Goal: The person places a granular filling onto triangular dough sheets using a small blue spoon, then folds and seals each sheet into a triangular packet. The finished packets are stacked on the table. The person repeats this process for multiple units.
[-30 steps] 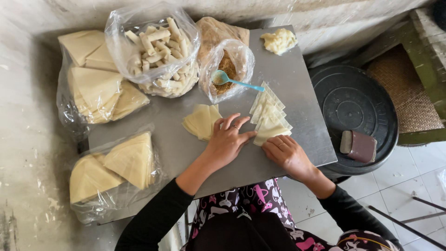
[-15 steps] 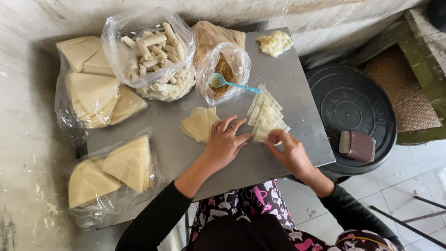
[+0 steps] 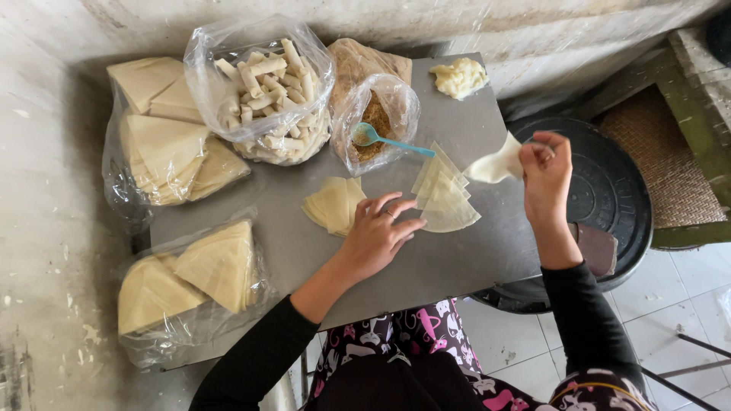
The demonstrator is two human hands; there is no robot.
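Right hand lifts one thin wrapper off the fanned stack

The pale wrapper (image 3: 495, 164) hangs limp, pinched at its edge by the right hand (image 3: 544, 171), up at two o'clock of the stack of wrappers (image 3: 445, 198). The left hand (image 3: 377, 240), fingers spread flat and holding nothing, rests just at the stack's seven o'clock. The sheet looks flimsy: pulled fast, it could tear or drag its neighbours across the grey table (image 3: 426, 266).

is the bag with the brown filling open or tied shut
Open: the bag has its mouth spread wide, and a blue spoon rests in the brown filling.
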